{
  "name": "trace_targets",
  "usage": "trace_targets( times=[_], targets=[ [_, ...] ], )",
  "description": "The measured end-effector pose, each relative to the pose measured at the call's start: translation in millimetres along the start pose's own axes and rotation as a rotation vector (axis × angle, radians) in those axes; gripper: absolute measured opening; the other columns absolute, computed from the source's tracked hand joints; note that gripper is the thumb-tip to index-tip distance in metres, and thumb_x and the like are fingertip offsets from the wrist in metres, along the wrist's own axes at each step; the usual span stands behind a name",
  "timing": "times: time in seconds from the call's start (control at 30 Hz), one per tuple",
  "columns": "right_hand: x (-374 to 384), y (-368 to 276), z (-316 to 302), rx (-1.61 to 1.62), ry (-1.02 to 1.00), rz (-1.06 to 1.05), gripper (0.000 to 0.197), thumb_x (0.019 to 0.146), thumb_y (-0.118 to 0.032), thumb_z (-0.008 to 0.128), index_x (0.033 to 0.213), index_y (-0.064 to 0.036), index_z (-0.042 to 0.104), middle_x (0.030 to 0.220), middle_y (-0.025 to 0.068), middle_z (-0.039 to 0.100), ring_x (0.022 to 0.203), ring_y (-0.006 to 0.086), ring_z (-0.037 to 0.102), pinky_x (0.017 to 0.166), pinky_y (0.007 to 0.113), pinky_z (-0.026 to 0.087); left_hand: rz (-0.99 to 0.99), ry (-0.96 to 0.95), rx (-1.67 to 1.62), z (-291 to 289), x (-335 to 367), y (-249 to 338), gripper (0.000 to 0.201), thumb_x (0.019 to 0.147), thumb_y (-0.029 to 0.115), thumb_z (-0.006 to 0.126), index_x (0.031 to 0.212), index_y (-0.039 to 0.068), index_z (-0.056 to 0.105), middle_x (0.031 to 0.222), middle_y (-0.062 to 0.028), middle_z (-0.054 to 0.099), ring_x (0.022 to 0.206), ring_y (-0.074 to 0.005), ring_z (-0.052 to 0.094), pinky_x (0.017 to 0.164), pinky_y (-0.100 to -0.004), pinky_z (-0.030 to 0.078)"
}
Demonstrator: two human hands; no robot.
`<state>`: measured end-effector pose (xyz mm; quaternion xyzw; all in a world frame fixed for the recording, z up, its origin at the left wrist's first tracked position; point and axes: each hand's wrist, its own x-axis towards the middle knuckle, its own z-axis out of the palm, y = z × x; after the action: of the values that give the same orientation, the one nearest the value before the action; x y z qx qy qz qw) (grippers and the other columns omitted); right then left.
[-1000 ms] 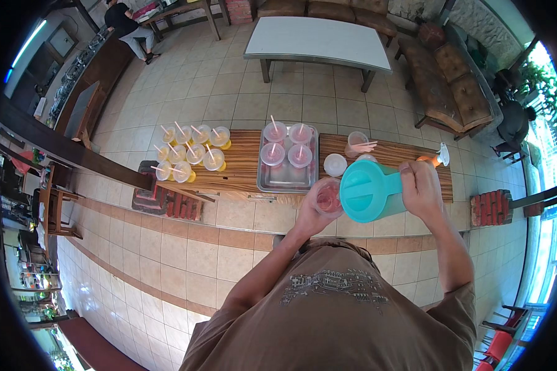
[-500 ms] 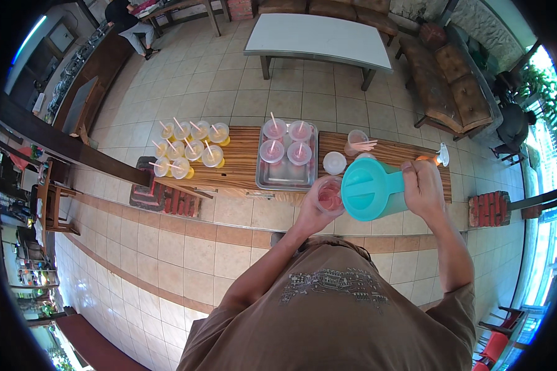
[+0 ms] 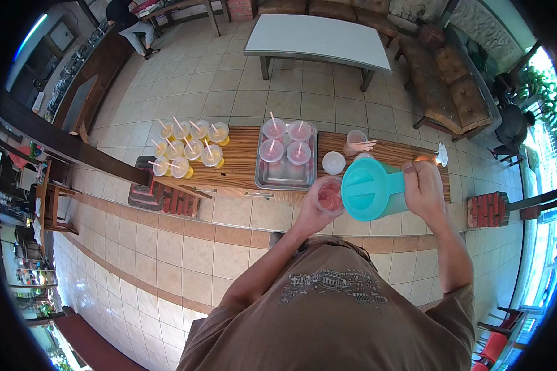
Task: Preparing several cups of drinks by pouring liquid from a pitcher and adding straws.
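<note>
- My right grip (image 3: 422, 187) is closed round the handle of a teal jug (image 3: 362, 190), which tilts toward the cup at its left; the jug's top hides what is inside, so I cannot tell how full it is.
- My left grip (image 3: 310, 213) is wrapped about a clear cup (image 3: 329, 198), held up in front of the near edge of the bench (image 3: 241, 154), its mouth just beside the jug's rim. I can see pinkish-red drink in it, but the exact level is unclear to me.
- Just beyond the two grips, a small white round piece (image 3: 333, 162) sits on the bench; from here I cannot tell lid from tub.
- Behind that stands another clear cup (image 3: 356, 136), with pink straws (image 3: 364, 146) at its near side.
- To the left I have a metal tray (image 3: 284, 180) bearing four covered cups of pink drink (image 3: 285, 142), each with a straw, grouped in its far part.
- Farther left, ten covered cups of yellow drink (image 3: 192, 148) stand close together, straws poking up.
- At the right end is a spray bottle (image 3: 441, 156), orange and white.
</note>
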<state>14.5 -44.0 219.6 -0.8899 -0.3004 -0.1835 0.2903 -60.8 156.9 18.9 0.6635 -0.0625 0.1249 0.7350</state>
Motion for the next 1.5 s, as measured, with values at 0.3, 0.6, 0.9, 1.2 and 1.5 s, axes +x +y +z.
trace_targets(
  times=[0.3,0.6,0.9,1.2,1.5],
  targets=[
    [-2.4,-2.0,-2.1,0.004,-0.019,0.031,0.039,0.095,-0.015,0.053,0.061,0.004,0.051,0.057,0.0263,0.05,0.052,0.0457,0.052,0.052,0.052,0.038,-0.007,0.0,0.0,1.4,-1.9,4.8,0.065,0.081,0.007,0.086,0.135,0.005,0.051,0.128,-0.0094,0.062,0.113,-0.0189,0.064,0.098,-0.0351,0.053],
    [-2.8,-2.8,-1.5,0.011,-0.013,0.024,0.039,0.095,-0.015,0.053,0.062,0.0042,0.051,0.058,0.0266,0.051,0.054,0.0462,0.053,0.053,0.053,0.038,0.0,0.007,0.016,1.3,-3.0,0.5,0.067,0.079,0.009,0.088,0.135,0.005,0.052,0.129,-0.0097,0.062,0.114,-0.0189,0.064,0.098,-0.035,0.053],
    [-3.7,-2.8,-2.9,-0.008,-0.025,0.027,0.041,0.096,-0.017,0.053,0.06,0.0037,0.051,0.056,0.0259,0.05,0.052,0.046,0.051,0.053,0.053,0.037,-0.014,0.011,0.01,1.5,-4.0,0.3,0.069,0.077,0.007,0.088,0.135,0.004,0.05,0.129,-0.01,0.062,0.115,-0.0196,0.064,0.1,-0.0353,0.053],
    [-5.6,1.2,-1.1,-0.017,0.044,-0.015,0.041,0.095,-0.016,0.054,0.059,0.0024,0.049,0.055,0.0246,0.049,0.052,0.0456,0.05,0.054,0.054,0.036,-0.041,0.002,0.074,1.0,-4.0,5.2,0.067,0.078,0.009,0.088,0.135,0.005,0.052,0.127,-0.0099,0.063,0.112,-0.0194,0.065,0.098,-0.0351,0.053],
    [-2.5,0.7,-5.7,-0.006,-0.001,0.018,0.042,0.095,-0.016,0.054,0.058,0.0022,0.048,0.055,0.0245,0.048,0.052,0.0451,0.05,0.053,0.053,0.035,-0.018,0.017,0.07,1.8,-2.9,5.2,0.066,0.078,0.01,0.089,0.133,0.005,0.053,0.125,-0.0092,0.063,0.111,-0.0191,0.065,0.097,-0.0347,0.053]
  ],
)
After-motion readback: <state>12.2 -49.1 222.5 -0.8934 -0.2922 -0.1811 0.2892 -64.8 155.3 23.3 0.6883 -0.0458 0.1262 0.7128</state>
